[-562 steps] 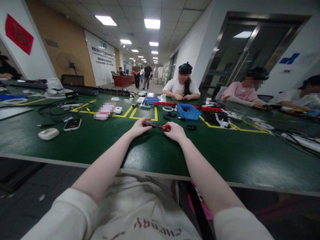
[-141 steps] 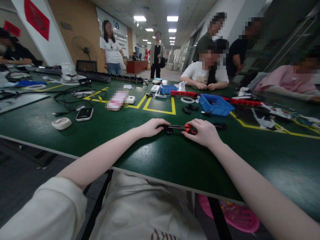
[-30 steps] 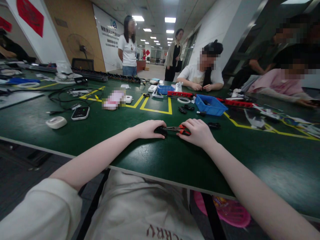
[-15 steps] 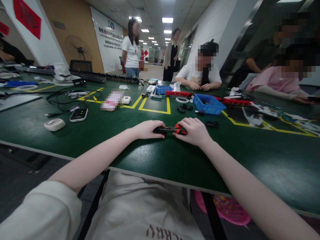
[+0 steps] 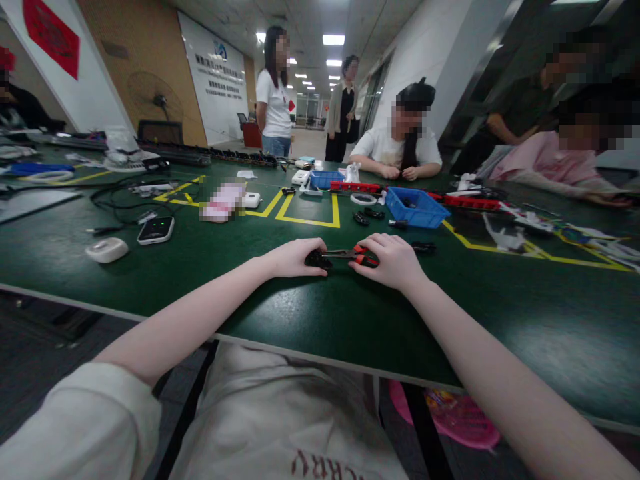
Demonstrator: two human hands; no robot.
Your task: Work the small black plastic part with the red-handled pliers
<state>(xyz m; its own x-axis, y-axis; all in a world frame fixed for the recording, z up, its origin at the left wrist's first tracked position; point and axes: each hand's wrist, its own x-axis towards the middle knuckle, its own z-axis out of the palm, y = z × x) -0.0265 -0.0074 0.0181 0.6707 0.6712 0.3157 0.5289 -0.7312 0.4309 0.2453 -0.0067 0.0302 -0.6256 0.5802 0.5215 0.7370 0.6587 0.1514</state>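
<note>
Both my hands rest on the green table (image 5: 310, 313) in front of me. My right hand (image 5: 393, 260) is closed round the red handles of a small pair of pliers (image 5: 345, 254), whose metal jaws point left. My left hand (image 5: 295, 257) is curled over a small black part (image 5: 317, 260) at the jaw tips and holds it against the table. Whether the jaws grip the part is too small to tell.
A blue bin (image 5: 416, 207), a tape roll (image 5: 363, 199) and loose black parts (image 5: 361, 217) lie beyond my hands. To the left lie a phone (image 5: 155, 229), a white puck (image 5: 106, 250) and cables (image 5: 120, 200). Other people sit across the table; two stand behind.
My hands have barely moved in the last second. The standing person in white has stepped to the right behind the table, and the camera has shifted slightly.
</note>
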